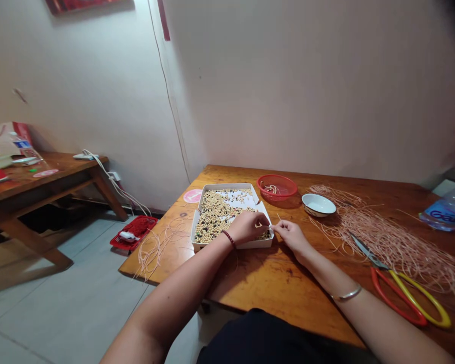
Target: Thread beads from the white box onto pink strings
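Observation:
A white box point(194, 237) on the wooden table holds a layer of tan beads point(216, 207) mixed with dark ones. Over its front right part is my left hand point(249, 226), fingers bent and pinched together near the box's right edge. My right hand point(289, 234) is just outside that edge, thumb and forefinger pinched. A thin pale cord end point(278, 216) sticks up by the right fingertips; a small light piece shows between the two hands. What exactly each hand grips is too small to make out.
Behind stand a red basket point(277, 188) and a white bowl point(318, 204). To the right lie a heap of pink cords point(402, 247), scissors point(389, 275) and a plastic bottle point(445, 212). Loose cords point(155, 250) lie at the left table edge. A red tray point(133, 233) is lower left.

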### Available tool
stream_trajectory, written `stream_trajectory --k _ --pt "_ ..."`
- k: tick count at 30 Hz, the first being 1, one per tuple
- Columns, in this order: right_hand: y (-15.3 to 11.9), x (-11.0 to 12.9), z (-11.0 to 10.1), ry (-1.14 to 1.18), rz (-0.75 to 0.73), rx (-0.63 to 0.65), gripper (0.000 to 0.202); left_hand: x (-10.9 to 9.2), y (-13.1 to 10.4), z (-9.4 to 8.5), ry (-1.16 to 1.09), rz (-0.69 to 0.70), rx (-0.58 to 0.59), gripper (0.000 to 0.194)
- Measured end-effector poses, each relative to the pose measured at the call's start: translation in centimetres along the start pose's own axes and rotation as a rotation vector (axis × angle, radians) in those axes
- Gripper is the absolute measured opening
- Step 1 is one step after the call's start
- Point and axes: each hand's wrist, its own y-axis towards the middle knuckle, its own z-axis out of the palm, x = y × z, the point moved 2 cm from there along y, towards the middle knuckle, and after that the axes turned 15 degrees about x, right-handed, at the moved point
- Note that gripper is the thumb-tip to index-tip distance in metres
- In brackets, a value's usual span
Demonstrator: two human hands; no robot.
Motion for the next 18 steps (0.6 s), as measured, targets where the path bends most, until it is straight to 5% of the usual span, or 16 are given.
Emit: stream_trajectory --k 18 --pt "0.12 -0.11 -0.14 0.039 -0.01 0.019 0.04 0.45 0.42 0.35 -0.076 0.016 -0.012 0.013"
